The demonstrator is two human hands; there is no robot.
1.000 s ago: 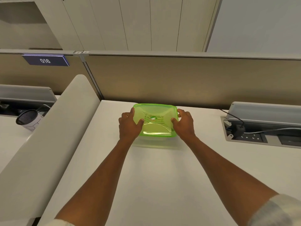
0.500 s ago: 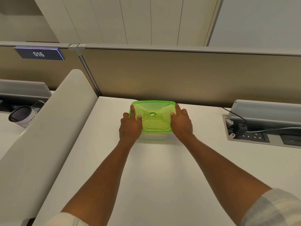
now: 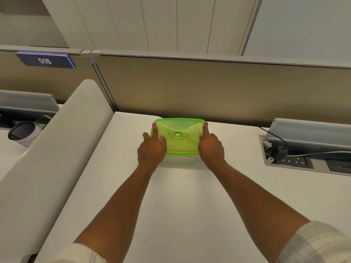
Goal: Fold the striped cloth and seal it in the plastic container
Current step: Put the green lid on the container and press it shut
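Note:
A clear plastic container with a translucent green lid (image 3: 178, 130) sits on the white desk (image 3: 180, 196) near the partition. Through the lid I make out faint stripes of the cloth (image 3: 180, 144) inside. My left hand (image 3: 152, 147) lies on the lid's left edge, index finger stretched along it. My right hand (image 3: 210, 147) rests on the lid's right edge the same way. Both hands lie flat on the lid.
A tan partition wall (image 3: 190, 88) stands right behind the container. A grey cable box (image 3: 303, 149) with sockets and a cable sits at the right. A rounded white divider (image 3: 57, 149) borders the desk on the left, with a small mesh-topped speaker (image 3: 22, 131) beyond it.
The lid was tilted up at its front a second ago and now lies flat on the container. Both hands shifted from gripping its near corners onto the left and right edges.

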